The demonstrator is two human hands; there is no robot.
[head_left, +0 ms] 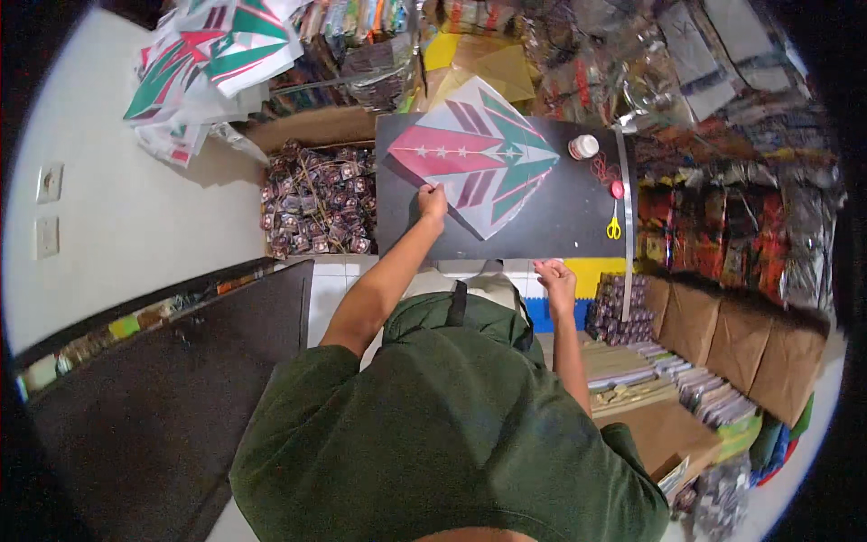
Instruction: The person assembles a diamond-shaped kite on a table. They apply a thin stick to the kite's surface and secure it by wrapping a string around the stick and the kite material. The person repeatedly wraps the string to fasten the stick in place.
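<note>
A diamond-shaped paper kite [452, 149] in red, green and white with stars lies on the dark tabletop [578, 230]. My left hand [433, 206] is closed at its near left edge, fingertips pinching the paper. My right hand [557, 278] is held off the table's front edge, away from the kite. Its fingers are drawn together, and whatever they may hold is too small to make out. To the kite's right are a small white jar [583, 146], loose red thread [601, 168], a round red item [617, 189] and yellow-handled scissors [614, 228].
More printed kites [212, 63] hang at the upper left by the white wall. A bin of small wrapped packets [316, 199] adjoins the table's left side. Packed shelves [741, 217] and brown cardboard boxes [722, 334] line the right. A dark panel [172, 388] stands at the lower left.
</note>
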